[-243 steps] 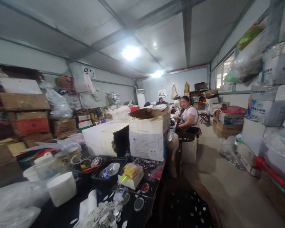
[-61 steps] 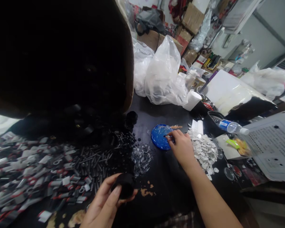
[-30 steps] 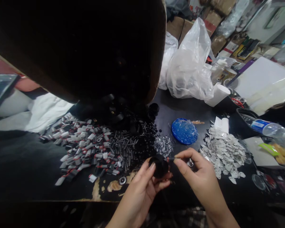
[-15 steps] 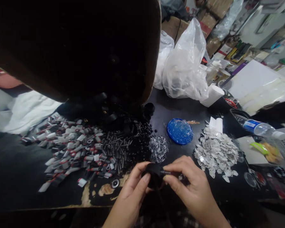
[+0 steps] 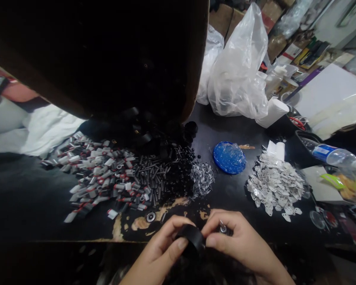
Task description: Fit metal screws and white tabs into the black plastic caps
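My left hand [image 5: 169,245] is closed around a black ring-shaped part [image 5: 193,238], thumb on its front and fingers behind. It is tilted, with its dark hollow facing down toward me. My right hand [image 5: 230,235] pinches at the ring's right side, fingertips touching its edge. What lies between those fingertips is mostly hidden. A small silver metal part [image 5: 222,227] with a pointed end sits in the curled fingers of that hand. Ahead of the hands lie a heap of dark springs [image 5: 152,178] and a pile of small grey pieces [image 5: 202,180].
Grey and white tubular parts with red bands [image 5: 101,170] are heaped at left. A large dark container [image 5: 192,91] overhangs the table's back. A blue lid [image 5: 230,158], flat white metal plates [image 5: 274,186], a plastic bag [image 5: 237,79] and a bottle [image 5: 332,154] stand rightward.
The spring that showed between my right fingertips and the black part is now mostly out of sight. The ring has turned, and my right hand is closer to it. The camera view has shifted.
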The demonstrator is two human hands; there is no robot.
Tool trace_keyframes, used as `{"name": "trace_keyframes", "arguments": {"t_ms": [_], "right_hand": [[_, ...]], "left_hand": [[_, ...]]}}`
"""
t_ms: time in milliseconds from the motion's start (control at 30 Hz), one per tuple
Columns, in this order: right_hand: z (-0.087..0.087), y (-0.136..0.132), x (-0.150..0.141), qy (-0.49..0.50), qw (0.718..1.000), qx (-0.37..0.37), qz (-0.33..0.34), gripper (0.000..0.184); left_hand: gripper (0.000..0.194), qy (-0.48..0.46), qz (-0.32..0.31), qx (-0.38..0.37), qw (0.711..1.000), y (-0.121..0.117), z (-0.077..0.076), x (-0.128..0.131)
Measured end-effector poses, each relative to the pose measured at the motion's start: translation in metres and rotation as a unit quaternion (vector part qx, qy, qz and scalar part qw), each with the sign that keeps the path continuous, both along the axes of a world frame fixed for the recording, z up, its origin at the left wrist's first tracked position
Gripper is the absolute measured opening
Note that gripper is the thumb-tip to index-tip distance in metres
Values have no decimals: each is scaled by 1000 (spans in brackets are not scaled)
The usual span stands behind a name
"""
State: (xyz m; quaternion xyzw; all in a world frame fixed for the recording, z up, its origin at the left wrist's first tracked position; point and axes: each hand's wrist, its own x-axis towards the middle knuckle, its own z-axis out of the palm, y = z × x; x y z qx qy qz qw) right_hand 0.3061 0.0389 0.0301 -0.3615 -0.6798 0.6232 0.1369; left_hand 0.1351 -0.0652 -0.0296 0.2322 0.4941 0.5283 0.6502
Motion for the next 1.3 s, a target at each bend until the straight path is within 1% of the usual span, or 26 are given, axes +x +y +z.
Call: {"name": "trace_keyframes", "arguments": {"t_ms": [67, 133, 167, 200, 233, 267, 300, 333, 367, 400, 467, 567, 600, 667, 733, 767, 867, 933, 1000, 1067, 1167, 1233, 1300], "right_hand": [[0, 0, -4, -22, 999, 29, -7, 22], [-1, 1, -9, -29, 999, 36, 1, 16], [-3, 2, -13, -36, 998, 54, -2, 14], [-6, 3, -18, -55, 994, 91, -10, 13], [-10, 5, -23, -86, 985, 147, -22, 14], [-14, 8, -28, -127, 968, 214, -33, 15], [-19, 10, -34, -173, 943, 280, -41, 15], [-24, 12, -39, -214, 916, 337, -40, 12], [-29, 14, -44, -244, 893, 377, -33, 9], [-32, 15, -48, -263, 877, 402, -25, 8], [-37, 18, -52, -271, 864, 424, -20, 6], [-36, 19, -51, -257, 869, 421, -22, 5], [-34, 18, -49, -242, 879, 410, -25, 5], [-31, 15, -44, -189, 907, 373, -42, 4], [-29, 10, -39, -119, 928, 347, -70, 5], [-29, 7, -37, -89, 930, 348, -83, 6], [-33, 0, -32, -31, 921, 374, -103, 13], [-35, -1, -29, -12, 932, 347, -105, 20], [-36, -2, -27, 0, 947, 301, -109, 24], [-34, -2, -25, 15, 958, 261, -121, 23], [-30, -3, -24, 27, 962, 228, -147, 19], [-27, -3, -23, 14, 960, 230, -156, 15], [-24, -4, -22, -6, 953, 262, -152, 8]], "left_hand": [[13, 0, -1, -3, 1000, 1, 2, -2], [13, -36, 29, -33, 998, 3, 5, -3], [14, -66, 60, -49, 995, 5, 6, -3], [15, -97, 101, -60, 988, 8, 7, -2], [16, -126, 144, -66, 979, 11, 8, -2], [17, -150, 181, -66, 970, 14, 8, -2], [18, -166, 211, -60, 961, 17, 9, -3], [19, -174, 232, -49, 956, 21, 10, -4], [19, -176, 244, -37, 953, 24, 10, -5], [19, -174, 249, -24, 952, 27, 10, -7], [17, -161, 248, -3, 955, 32, 10, -10], [20, -136, 243, -5, 960, 34, 10, -10], [22, -132, 243, -8, 961, 34, 10, -9], [23, -140, 245, -11, 959, 33, 11, -4], [20, -173, 245, -19, 954, 32, 13, 3], [19, -194, 245, -29, 950, 32, 14, 7], [16, -250, 254, -66, 932, 33, 17, 16], [13, -269, 262, -72, 924, 34, 17, 19], [12, -273, 261, -68, 923, 33, 18, 21], [12, -269, 259, -68, 925, 33, 18, 22], [12, -266, 258, -64, 927, 32, 17, 25], [10, -266, 256, -55, 928, 32, 17, 27], [8, -268, 251, -51, 929, 31, 18, 27]]}}
